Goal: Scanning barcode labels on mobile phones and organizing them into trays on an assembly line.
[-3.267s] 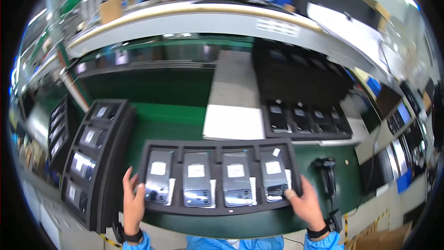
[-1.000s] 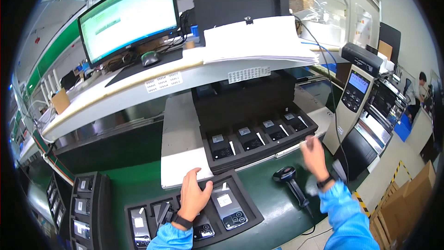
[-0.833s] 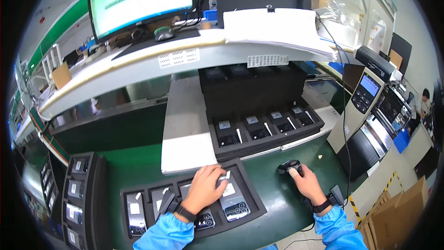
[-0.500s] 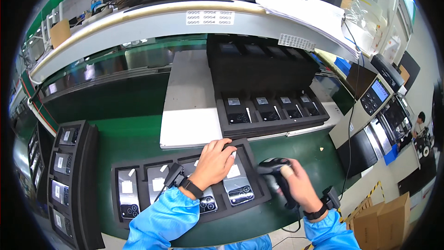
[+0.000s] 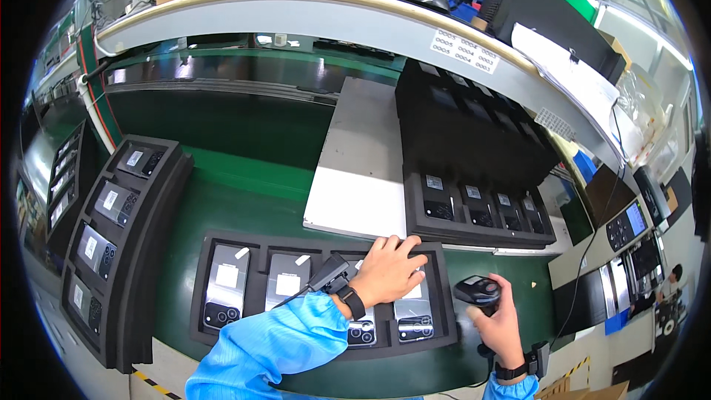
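My left hand lies over the right part of a black foam tray, fingers spread across its far edge and the top of the rightmost phone. Nothing is gripped in it. Several phones lie face down in the slots, such as the leftmost phone, with white labels on their backs and camera lenses at the near end. My left hand and wrist partly cover the third phone. Just right of the tray, my right hand is closed around a black handheld scanner, held above the green table.
Tilted foam trays of phones stand at the left. Behind, a stack of foam trays rests beside a white board. A shelf crosses above the table. A label printer stands at the right, with a hanging cable.
The view has swung, so the scene sits further right and tilts. My right hand has turned the scanner and moved it slightly away from the tray. My left hand stays on the tray's right part.
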`<move>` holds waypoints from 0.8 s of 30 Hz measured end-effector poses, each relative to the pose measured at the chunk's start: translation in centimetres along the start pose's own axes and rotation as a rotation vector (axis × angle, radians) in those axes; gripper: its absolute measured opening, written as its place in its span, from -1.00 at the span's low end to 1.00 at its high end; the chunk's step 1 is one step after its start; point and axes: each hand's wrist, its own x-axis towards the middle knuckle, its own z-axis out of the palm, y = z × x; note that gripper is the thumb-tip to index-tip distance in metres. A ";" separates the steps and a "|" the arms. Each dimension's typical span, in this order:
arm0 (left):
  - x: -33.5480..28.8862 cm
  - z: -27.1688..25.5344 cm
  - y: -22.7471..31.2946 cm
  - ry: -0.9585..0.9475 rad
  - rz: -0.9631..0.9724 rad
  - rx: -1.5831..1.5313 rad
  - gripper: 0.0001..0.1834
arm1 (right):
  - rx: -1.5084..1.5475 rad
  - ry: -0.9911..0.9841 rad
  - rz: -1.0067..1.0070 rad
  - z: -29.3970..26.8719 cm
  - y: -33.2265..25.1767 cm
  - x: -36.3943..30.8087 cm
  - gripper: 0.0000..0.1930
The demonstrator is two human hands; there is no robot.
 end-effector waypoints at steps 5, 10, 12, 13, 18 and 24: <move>0.0 -0.3 0.2 -0.043 -0.025 -0.028 -0.65 | -0.136 0.155 0.113 -1.8 3.8 2.6 -0.31; 0.3 -0.1 0.2 0.018 -0.064 -0.157 -0.58 | -0.317 0.208 0.063 -1.6 5.8 4.2 -0.33; 0.4 -0.2 0.1 0.081 -0.101 -0.286 -0.58 | -0.289 0.182 0.082 -1.6 6.0 4.7 -0.33; 0.5 -0.4 0.1 0.103 -0.124 -0.365 -0.61 | -0.208 0.168 0.076 -1.6 6.0 4.9 -0.33; 0.9 -1.0 0.0 0.081 -0.163 -0.444 -0.63 | -0.196 0.177 0.112 -1.4 5.8 5.6 -0.34; 0.8 -0.9 0.1 0.013 -0.204 -0.393 -0.63 | -0.237 0.186 0.113 -1.1 5.1 6.0 -0.34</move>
